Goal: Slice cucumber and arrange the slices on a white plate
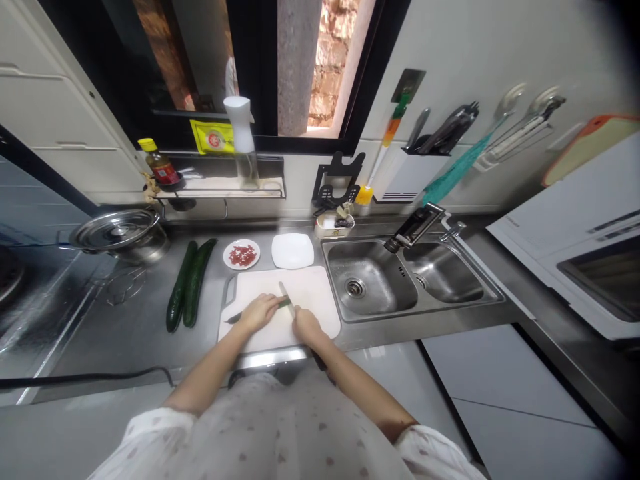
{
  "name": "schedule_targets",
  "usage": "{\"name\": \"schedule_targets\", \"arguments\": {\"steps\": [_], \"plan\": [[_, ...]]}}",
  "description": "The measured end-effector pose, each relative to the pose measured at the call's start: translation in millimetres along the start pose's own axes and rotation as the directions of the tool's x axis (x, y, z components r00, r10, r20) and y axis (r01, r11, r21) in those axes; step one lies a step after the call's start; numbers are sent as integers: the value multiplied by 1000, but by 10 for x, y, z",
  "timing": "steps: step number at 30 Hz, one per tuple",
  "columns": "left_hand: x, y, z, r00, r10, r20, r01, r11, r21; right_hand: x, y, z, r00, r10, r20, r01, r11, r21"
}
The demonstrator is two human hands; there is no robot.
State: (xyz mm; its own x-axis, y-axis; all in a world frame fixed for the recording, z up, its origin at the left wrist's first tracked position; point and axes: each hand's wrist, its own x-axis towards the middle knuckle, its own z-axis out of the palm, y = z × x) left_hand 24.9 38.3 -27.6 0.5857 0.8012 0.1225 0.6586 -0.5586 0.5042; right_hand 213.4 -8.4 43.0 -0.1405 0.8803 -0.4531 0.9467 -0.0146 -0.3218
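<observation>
A white cutting board [315,287] with a grey edge lies on the counter in front of me. On it, my left hand [261,312] is closed over a slim dark green vegetable [233,319]. One tapered end pokes out to the left and a short green part shows by the blade; the fingers cover the middle, and its exact kind is unclear. My right hand [306,327] grips a knife [286,293], its blade against the vegetable's right end. Left of the board are two whole cucumbers [187,287], side by side.
Behind the board are a plate of chopped red bits [242,254] and a white square plate [293,251]. A double sink [380,313] adjoins on the right, with a black tap [415,227] above. A lidded steel pot [143,245] and a wire stand [123,285] sit left.
</observation>
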Motion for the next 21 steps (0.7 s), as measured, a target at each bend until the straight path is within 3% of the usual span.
{"name": "schedule_targets", "arguments": {"steps": [21], "plan": [[26, -20, -14, 1000, 17, -5, -17, 1000, -25, 194, -59, 40, 999, -8, -32, 9, 1000, 15]]}}
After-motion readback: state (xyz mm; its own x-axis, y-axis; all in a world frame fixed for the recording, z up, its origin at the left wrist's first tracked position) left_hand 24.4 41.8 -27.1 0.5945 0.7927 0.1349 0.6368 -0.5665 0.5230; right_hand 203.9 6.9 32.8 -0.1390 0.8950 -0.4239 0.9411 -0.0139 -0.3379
